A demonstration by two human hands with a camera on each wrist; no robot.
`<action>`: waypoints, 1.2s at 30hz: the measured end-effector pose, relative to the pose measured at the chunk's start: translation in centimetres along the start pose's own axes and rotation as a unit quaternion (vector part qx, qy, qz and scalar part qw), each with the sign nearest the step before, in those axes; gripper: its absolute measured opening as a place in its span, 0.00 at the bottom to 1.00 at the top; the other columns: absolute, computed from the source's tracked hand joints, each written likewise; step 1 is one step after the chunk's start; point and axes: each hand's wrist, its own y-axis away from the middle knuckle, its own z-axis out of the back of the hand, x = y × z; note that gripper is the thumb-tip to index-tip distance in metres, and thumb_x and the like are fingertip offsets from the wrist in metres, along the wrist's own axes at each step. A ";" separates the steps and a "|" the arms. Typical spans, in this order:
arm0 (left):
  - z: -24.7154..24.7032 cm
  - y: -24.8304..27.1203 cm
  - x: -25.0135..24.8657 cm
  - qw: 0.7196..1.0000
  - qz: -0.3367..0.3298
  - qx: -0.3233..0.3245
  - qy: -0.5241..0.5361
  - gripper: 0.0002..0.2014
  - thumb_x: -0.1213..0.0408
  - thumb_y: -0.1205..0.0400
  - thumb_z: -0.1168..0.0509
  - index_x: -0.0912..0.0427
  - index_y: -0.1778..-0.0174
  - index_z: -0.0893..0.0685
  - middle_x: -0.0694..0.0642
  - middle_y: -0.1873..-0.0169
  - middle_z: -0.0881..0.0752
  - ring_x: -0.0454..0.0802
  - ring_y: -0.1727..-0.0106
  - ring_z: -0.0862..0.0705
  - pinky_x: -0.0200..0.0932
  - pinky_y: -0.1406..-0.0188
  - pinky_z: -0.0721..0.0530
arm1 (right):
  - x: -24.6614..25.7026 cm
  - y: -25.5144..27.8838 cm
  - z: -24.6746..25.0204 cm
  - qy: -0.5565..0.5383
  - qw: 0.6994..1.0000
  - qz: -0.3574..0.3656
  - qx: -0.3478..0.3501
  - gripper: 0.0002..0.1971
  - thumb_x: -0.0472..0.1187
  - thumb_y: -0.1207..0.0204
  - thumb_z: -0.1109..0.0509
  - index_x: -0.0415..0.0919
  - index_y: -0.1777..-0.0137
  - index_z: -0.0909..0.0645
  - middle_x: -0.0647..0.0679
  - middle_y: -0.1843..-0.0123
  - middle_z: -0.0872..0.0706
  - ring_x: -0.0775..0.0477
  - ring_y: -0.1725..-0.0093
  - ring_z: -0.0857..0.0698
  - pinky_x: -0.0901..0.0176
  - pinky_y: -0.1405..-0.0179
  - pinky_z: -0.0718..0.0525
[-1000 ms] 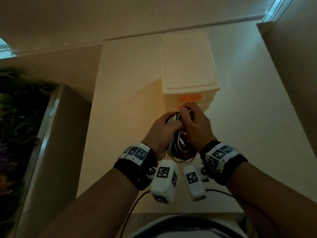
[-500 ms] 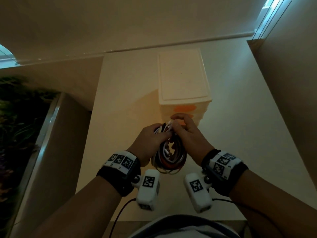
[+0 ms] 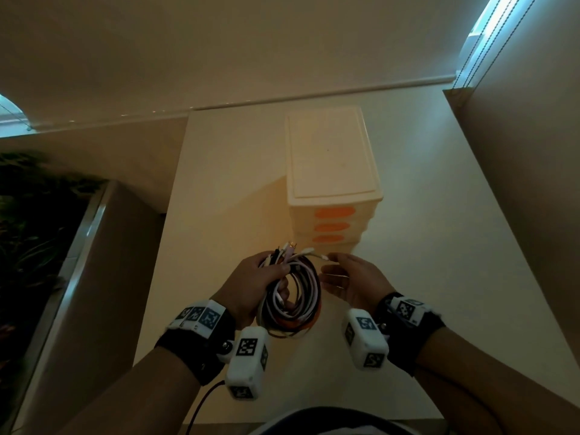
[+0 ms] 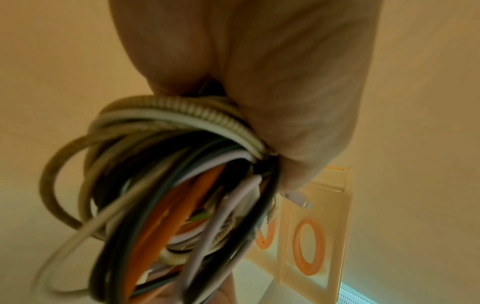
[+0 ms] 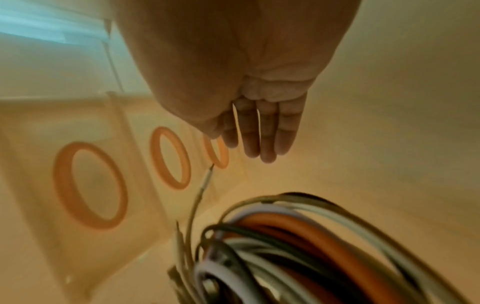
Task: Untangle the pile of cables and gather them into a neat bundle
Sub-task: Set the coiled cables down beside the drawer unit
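While we looked down from the head camera, a dark planter of foliage [image 3: 34,233] filled the left edge of the frame beside a pale tabletop [image 3: 219,189]. Just left of centre, our left hand [image 3: 251,285] gripped a coiled bundle of cables [image 3: 292,296], white, black, lilac and orange loops hanging below the fist, with several plug ends poking up above it. From the left wrist camera, the fingers [image 4: 298,115] were curled tightly round the top of the coil [image 4: 182,195]. At upper centre stood a cream drawer unit [image 3: 329,158] with orange oval handles. Right of the coil, our right hand [image 3: 351,284] was held just beside it, palm turned toward the cables, gripping nothing. The right wrist camera showed its fingers [image 5: 267,131] straight and close together, apart from the blurred coil [image 5: 298,257] at the lower right of that frame.
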 end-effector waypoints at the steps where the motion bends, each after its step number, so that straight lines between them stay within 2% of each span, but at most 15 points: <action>1: 0.3 0.1 0.0 1.000 -0.001 -0.003 0.002 0.10 0.69 0.12 0.36 0.67 0.38 0.16 0.64 0.71 0.24 0.59 0.70 0.25 0.60 0.59 0.21 | 0.0 -0.6 -0.1 -0.029 0.999 -0.008 -0.014 0.12 0.40 0.10 0.40 0.33 0.36 0.19 0.33 0.47 0.14 0.35 0.51 0.12 0.45 0.51 0.13; 4: 1.0 0.7 -0.2 1.000 -0.006 -0.010 -0.002 0.09 0.70 0.11 0.37 0.67 0.37 0.16 0.64 0.71 0.25 0.59 0.71 0.25 0.58 0.62 0.20 | 0.6 -2.1 -0.7 -0.115 0.993 -0.025 -0.029 0.09 0.39 0.11 0.38 0.36 0.40 0.19 0.35 0.50 0.13 0.35 0.54 0.12 0.45 0.57 0.14; 7: 1.7 1.4 -0.3 1.000 -0.008 -0.016 0.005 0.09 0.70 0.12 0.37 0.66 0.38 0.16 0.64 0.71 0.26 0.59 0.71 0.26 0.55 0.65 0.18 | 0.9 -3.4 -1.4 -0.163 0.986 -0.021 -0.011 0.12 0.42 0.12 0.36 0.32 0.39 0.19 0.39 0.57 0.09 0.39 0.56 0.12 0.47 0.59 0.14; 10: 2.2 1.8 -0.2 1.000 -0.006 -0.022 0.014 0.09 0.69 0.12 0.37 0.66 0.38 0.15 0.64 0.71 0.26 0.59 0.71 0.26 0.58 0.62 0.19 | 1.0 -4.2 -1.8 -0.186 0.982 -0.036 -0.001 0.11 0.43 0.12 0.37 0.34 0.47 0.19 0.41 0.63 0.07 0.41 0.60 0.11 0.51 0.62 0.12; 12: 2.4 2.0 -0.1 1.000 -0.008 -0.023 0.014 0.10 0.69 0.12 0.37 0.65 0.37 0.15 0.64 0.71 0.26 0.59 0.70 0.26 0.59 0.60 0.20 | 0.8 -4.1 -2.1 -0.189 0.981 -0.030 -0.008 0.10 0.42 0.14 0.34 0.35 0.47 0.18 0.40 0.61 0.07 0.40 0.60 0.11 0.52 0.64 0.12; 14: 2.8 2.1 0.0 1.000 -0.008 -0.024 0.016 0.11 0.69 0.12 0.37 0.65 0.36 0.15 0.64 0.71 0.26 0.58 0.71 0.26 0.59 0.60 0.21 | 0.5 -3.9 -2.3 -0.179 0.983 -0.020 -0.021 0.10 0.42 0.15 0.32 0.33 0.48 0.17 0.39 0.61 0.08 0.39 0.59 0.12 0.48 0.61 0.13; 17: 3.1 1.9 0.4 0.999 -0.011 -0.030 0.031 0.10 0.68 0.13 0.35 0.64 0.38 0.14 0.64 0.71 0.26 0.59 0.71 0.26 0.60 0.60 0.22 | -0.1 -3.3 -2.0 -0.155 0.987 -0.023 -0.027 0.13 0.41 0.14 0.34 0.30 0.50 0.16 0.39 0.61 0.08 0.39 0.59 0.11 0.48 0.60 0.15; 20: 3.2 1.5 0.5 0.998 -0.009 -0.038 0.048 0.12 0.67 0.15 0.33 0.65 0.37 0.14 0.65 0.72 0.25 0.59 0.70 0.27 0.61 0.58 0.24 | -0.6 -2.5 -1.1 -0.153 0.987 -0.040 -0.021 0.12 0.40 0.13 0.35 0.30 0.45 0.17 0.38 0.62 0.08 0.40 0.63 0.11 0.50 0.62 0.15; 22: 3.1 1.4 0.4 0.998 -0.009 -0.035 0.058 0.14 0.67 0.17 0.32 0.67 0.36 0.16 0.65 0.72 0.25 0.59 0.70 0.27 0.62 0.56 0.25 | -1.3 -1.6 -0.6 -0.160 0.985 -0.059 -0.013 0.14 0.43 0.13 0.34 0.31 0.45 0.16 0.37 0.59 0.08 0.39 0.59 0.11 0.48 0.59 0.14; 24: 2.8 1.3 0.2 0.998 -0.010 -0.034 0.061 0.15 0.66 0.18 0.32 0.68 0.36 0.16 0.65 0.72 0.26 0.59 0.71 0.27 0.63 0.56 0.25 | -2.1 -0.7 -0.2 -0.151 0.986 -0.068 -0.010 0.18 0.50 0.15 0.33 0.32 0.49 0.15 0.38 0.58 0.08 0.39 0.56 0.12 0.48 0.57 0.14; 26: 2.5 1.4 0.0 0.997 -0.011 -0.036 0.063 0.14 0.67 0.16 0.33 0.68 0.36 0.17 0.64 0.72 0.26 0.59 0.71 0.27 0.62 0.56 0.23 | -3.0 -0.1 0.1 -0.133 0.988 -0.078 -0.017 0.20 0.53 0.16 0.32 0.33 0.49 0.15 0.39 0.58 0.08 0.40 0.58 0.11 0.51 0.61 0.13; 28: 2.4 1.4 0.0 0.997 -0.012 -0.036 0.067 0.13 0.69 0.14 0.34 0.69 0.36 0.18 0.64 0.72 0.27 0.59 0.71 0.27 0.62 0.56 0.23 | -3.7 0.5 0.4 -0.129 0.988 -0.087 -0.021 0.19 0.52 0.16 0.32 0.33 0.49 0.15 0.39 0.59 0.08 0.41 0.60 0.10 0.52 0.63 0.12; 32: 2.0 1.4 -0.1 0.997 -0.013 -0.032 0.071 0.14 0.68 0.16 0.33 0.71 0.37 0.18 0.64 0.72 0.27 0.58 0.72 0.27 0.61 0.58 0.22 | -4.3 1.4 1.2 -0.119 0.988 -0.096 -0.013 0.17 0.51 0.17 0.31 0.34 0.47 0.14 0.41 0.59 0.07 0.43 0.63 0.10 0.51 0.60 0.15; 36: 1.8 1.5 -0.1 0.996 -0.014 -0.037 0.076 0.11 0.71 0.13 0.36 0.72 0.37 0.19 0.63 0.72 0.28 0.58 0.72 0.28 0.56 0.64 0.21 | -5.2 2.8 1.7 -0.109 0.986 -0.124 -0.001 0.17 0.51 0.18 0.30 0.35 0.42 0.14 0.42 0.55 0.06 0.42 0.60 0.09 0.52 0.57 0.17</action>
